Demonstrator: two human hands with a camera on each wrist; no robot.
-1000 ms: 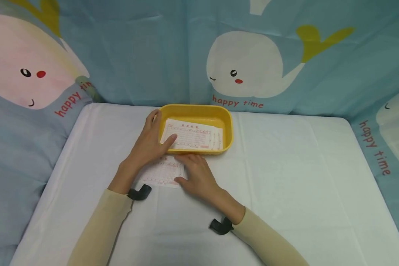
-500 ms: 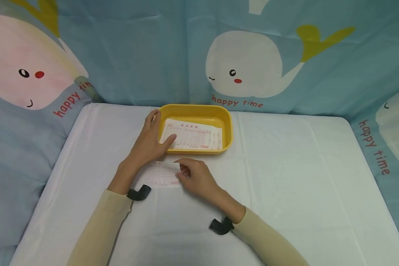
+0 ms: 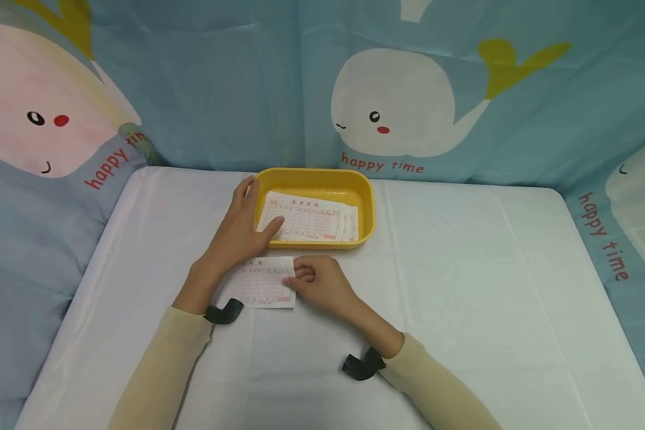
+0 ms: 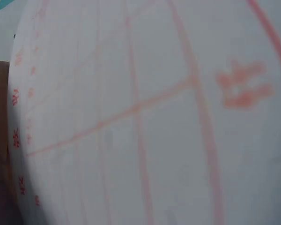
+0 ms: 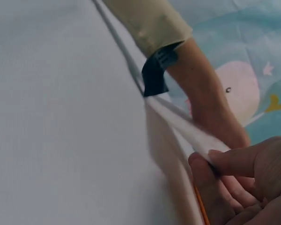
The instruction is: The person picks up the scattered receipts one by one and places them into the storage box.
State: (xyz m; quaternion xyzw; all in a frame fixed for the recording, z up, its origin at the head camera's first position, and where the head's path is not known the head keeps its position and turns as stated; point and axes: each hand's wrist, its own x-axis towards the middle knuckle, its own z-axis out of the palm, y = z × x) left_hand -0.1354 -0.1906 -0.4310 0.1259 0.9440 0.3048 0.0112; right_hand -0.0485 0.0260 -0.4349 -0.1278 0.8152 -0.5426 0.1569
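My right hand (image 3: 325, 282) pinches the right edge of a white receipt form (image 3: 260, 283) with red print, between thumb and forefinger. In the right wrist view the same form (image 5: 192, 125) appears nearly edge-on, raised off the white surface. Its red ruled lines fill the left wrist view, very close and blurred. My left hand (image 3: 239, 227) grips the left end of a yellow tray (image 3: 369, 209), thumb over the near rim and fingers at the left side. A stack of similar forms (image 3: 306, 218) lies in the tray. The left wrist covers the held form's left part.
The tray stands on a white-covered table (image 3: 462, 286), near its far edge. A blue curtain (image 3: 236, 89) with whale prints hangs behind and at both sides. Dark curved pieces (image 3: 362, 364) stick out from both wrists.
My right hand has drawn back from the tray's front edge, curled its fingers and taken the form's right edge, which lifted and shifted slightly. The left hand has stayed on the tray.
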